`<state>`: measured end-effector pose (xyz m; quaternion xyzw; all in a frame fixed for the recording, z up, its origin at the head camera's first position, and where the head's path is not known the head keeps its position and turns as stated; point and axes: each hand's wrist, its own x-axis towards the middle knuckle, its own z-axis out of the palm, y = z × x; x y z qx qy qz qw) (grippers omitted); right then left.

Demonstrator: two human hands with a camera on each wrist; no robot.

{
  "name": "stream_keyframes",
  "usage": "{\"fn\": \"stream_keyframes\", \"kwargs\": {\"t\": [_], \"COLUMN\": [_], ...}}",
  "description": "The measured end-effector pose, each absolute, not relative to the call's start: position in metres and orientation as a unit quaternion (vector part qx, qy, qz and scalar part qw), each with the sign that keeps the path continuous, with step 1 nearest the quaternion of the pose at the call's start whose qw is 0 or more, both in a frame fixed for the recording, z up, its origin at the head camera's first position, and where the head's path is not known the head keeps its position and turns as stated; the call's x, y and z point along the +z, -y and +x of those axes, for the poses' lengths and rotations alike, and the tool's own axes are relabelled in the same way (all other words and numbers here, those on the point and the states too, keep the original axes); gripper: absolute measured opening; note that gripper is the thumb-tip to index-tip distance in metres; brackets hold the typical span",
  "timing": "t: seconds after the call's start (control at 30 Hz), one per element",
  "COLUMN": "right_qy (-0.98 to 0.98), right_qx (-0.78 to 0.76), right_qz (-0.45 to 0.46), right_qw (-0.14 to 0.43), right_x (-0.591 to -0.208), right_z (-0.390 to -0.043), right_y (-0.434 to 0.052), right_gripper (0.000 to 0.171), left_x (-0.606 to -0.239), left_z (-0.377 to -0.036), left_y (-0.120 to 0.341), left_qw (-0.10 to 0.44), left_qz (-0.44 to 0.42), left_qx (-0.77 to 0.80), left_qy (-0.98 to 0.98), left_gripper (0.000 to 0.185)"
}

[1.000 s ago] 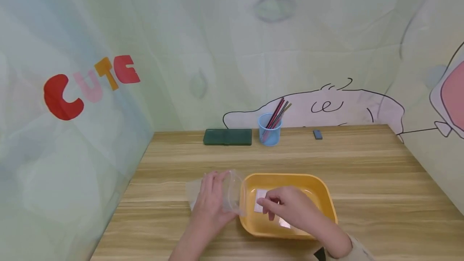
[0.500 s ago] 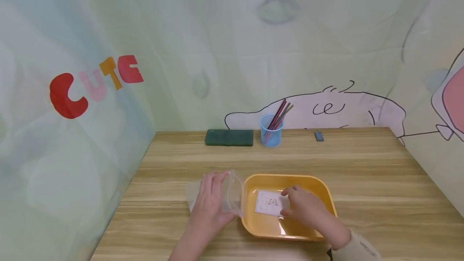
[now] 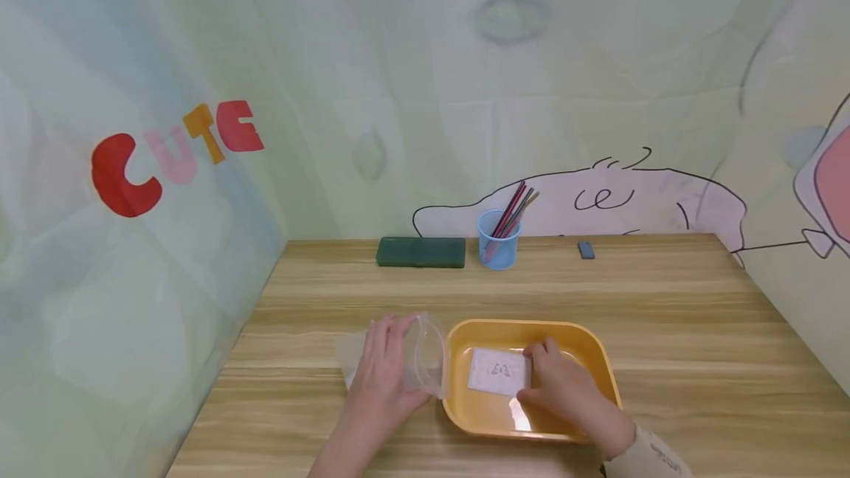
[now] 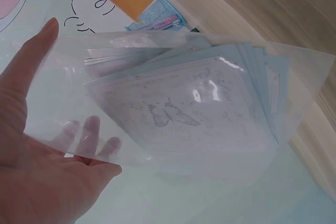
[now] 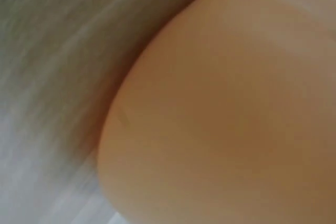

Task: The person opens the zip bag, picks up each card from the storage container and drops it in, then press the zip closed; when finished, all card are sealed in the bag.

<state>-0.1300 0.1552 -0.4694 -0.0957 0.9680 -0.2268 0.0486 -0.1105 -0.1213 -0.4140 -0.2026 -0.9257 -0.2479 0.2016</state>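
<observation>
My left hand (image 3: 378, 371) holds a clear plastic bag (image 3: 434, 356) at its mouth, which gapes toward the yellow tray (image 3: 518, 323). The left wrist view shows a fanned stack of pale cards (image 4: 178, 103) inside the bag, the front one printed with a butterfly. In the tray lies another white butterfly card (image 3: 499, 372). My right hand (image 3: 564, 383) reaches into the tray and grips that card by its right end, thumb at the near corner and fingers at the far one. The right wrist view is filled by the blurred tray wall (image 5: 220, 119).
Along the back of the wooden table (image 3: 664, 330) stand a dark green flat case (image 3: 421, 252), a blue cup (image 3: 498, 251) of pencils, and a small blue-grey block (image 3: 586, 250). Printed curtains rise behind and at both sides.
My right hand has moved from over the card's middle to its right end, uncovering the butterfly print. My left hand and the bag have stayed nearly still.
</observation>
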Motion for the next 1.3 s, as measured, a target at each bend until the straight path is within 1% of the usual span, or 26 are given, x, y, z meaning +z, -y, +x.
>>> {"fn": "stream_keyframes", "kwargs": {"t": [0.13,0.3,0.37,0.47,0.63,0.83,1.03,1.2,1.3], "right_qy": [-0.966,-0.961,-0.957,-0.951,-0.941,-0.928,-0.918,-0.905,-0.896], "right_qx": [-0.242,-0.263,-0.276,-0.297,-0.328,-0.361,-0.369,-0.400,-0.413], "right_qz": [-0.082,-0.065,-0.064,-0.069,-0.083,-0.087,-0.117,-0.091,-0.081], "right_qw": [0.050,0.061,0.060,0.050,0.023,-0.014,-0.079,-0.108,-0.139], "right_x": [-0.472,-0.478,-0.480,-0.480,-0.475,-0.460,-0.436,-0.415,-0.404], "right_z": [-0.133,-0.137,-0.139,-0.139,-0.139,-0.139,-0.137,-0.133,-0.132], "right_y": [-0.155,-0.156,-0.158,-0.161,-0.164,-0.164,-0.162,-0.161,-0.160], "right_gripper": [0.060,0.064,0.062,0.052,0.031,0.016,0.011,0.012,0.014], "left_x": [-0.414,-0.415,-0.416,-0.416,-0.417,-0.418,-0.417,-0.417,-0.418], "left_z": [-0.110,-0.110,-0.111,-0.111,-0.112,-0.114,-0.114,-0.114,-0.114], "left_y": [0.121,0.121,0.121,0.120,0.120,0.119,0.119,0.118,0.117], "left_qw": [0.202,0.209,0.211,0.212,0.220,0.233,0.234,0.238,0.242], "left_qz": [-0.204,-0.207,-0.209,-0.210,-0.213,-0.224,-0.231,-0.235,-0.238], "left_qx": [-0.247,-0.246,-0.247,-0.247,-0.236,-0.237,-0.242,-0.242,-0.243], "left_qy": [0.925,0.923,0.923,0.922,0.922,0.916,0.913,0.911,0.909], "left_gripper": [0.105,0.106,0.106,0.106,0.107,0.104,0.102,0.103,0.102]}}
